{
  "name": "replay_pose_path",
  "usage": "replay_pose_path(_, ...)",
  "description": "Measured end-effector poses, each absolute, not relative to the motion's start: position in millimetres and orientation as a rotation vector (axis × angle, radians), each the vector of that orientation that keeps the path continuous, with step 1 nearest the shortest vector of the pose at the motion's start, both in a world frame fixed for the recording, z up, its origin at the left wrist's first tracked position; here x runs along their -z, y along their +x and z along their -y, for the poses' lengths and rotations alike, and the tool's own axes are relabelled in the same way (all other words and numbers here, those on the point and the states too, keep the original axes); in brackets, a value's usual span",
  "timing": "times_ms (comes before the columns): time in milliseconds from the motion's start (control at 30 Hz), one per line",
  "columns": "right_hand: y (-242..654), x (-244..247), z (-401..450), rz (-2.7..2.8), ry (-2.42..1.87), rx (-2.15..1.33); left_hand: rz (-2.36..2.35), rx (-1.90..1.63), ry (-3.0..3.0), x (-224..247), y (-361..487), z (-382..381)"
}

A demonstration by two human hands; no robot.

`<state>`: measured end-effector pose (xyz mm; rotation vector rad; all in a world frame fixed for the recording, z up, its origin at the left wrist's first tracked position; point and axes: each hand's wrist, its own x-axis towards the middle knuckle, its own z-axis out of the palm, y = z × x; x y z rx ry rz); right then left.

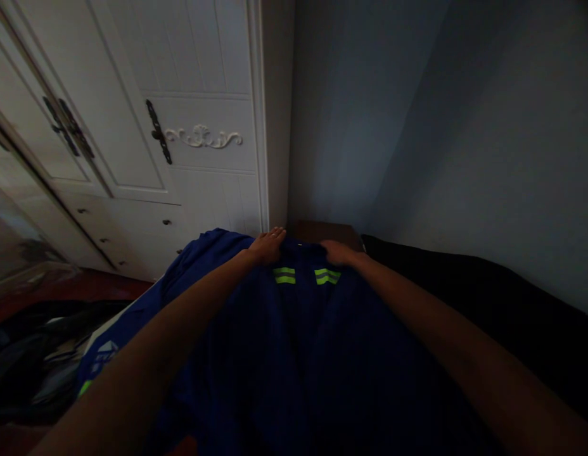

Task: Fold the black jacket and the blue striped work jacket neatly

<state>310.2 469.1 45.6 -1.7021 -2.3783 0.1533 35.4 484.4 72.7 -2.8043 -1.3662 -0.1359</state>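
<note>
A dark blue garment [298, 342] with two yellow-green and grey reflective patches lies spread out in front of me. My left hand [270, 245] is at its far edge, left of the collar, with the fingers resting on the cloth and slightly apart. At the right of the collar, my right hand [336, 252] touches the far edge; its fingers are dark and partly hidden, so their grip cannot be made out. One blue sleeve reaches down to the left, with a white print and a yellow-green strip near its end.
A white wardrobe [213, 202] with dark handles stands at the far left. A brown wooden piece [327, 230] is behind the collar, against the grey wall [503, 158]. Black cloth [446, 278] lies at the right. Dark items [51, 354] are on the red floor at left.
</note>
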Motion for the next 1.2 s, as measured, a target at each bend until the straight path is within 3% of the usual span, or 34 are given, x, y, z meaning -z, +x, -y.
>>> replay_pose_path(100,323,-23,-473,2.458,-1.721,-0.230,1.398,-0.006,-2.864,-57,31,-492)
replay_pose_path(233,339,-12,-469,2.499,-1.751,-0.271,1.312,0.131,-2.848,-42,20,-489)
replay_pose_path(667,315,-36,-432,2.362,-1.924,-0.076,1.536,0.023,-2.739,-54,34,-466)
replay_pose_path(867,297,-63,-338,2.324,-1.598,-0.068,1.568,0.639,-2.701,-81,-12,-384)
replay_pose_path(1000,315,-82,-248,2.280,-1.462,-0.116,1.897,1.208,-2.404,-89,-76,-286)
replay_pose_path(1200,360,-90,-135,1.841,-1.680,-0.209,2.551,1.721,-1.517,-41,-139,-139)
